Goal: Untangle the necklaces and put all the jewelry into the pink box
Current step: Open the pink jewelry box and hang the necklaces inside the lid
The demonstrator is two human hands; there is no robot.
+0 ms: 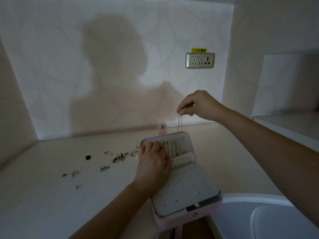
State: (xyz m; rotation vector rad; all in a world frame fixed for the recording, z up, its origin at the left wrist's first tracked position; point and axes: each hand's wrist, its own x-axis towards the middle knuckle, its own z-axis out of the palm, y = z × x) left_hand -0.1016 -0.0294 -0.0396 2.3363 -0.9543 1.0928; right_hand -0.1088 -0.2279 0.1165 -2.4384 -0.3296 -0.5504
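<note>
Cannot tell the scattered jewelry (119, 156) apart toward the counter's (43, 204) back; cannot follow the chain's (179, 123) lower end past the lid's (192, 147) rim.

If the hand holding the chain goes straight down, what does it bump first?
Probably the open lid of the pink box, just below the right hand and its dangling necklace; depth is unclear.

We log: pink box (174, 221) shell smooth, matt, leather-like; lining (183, 144) pale, soft, cloth-like; snap stud (162, 126) shiny metal; necklace (179, 123) fine metal chain; rings (119, 157) gold-tone metal, glossy; worktop (51, 195) smooth, matt; socket plate (199, 60) satin metallic.
</note>
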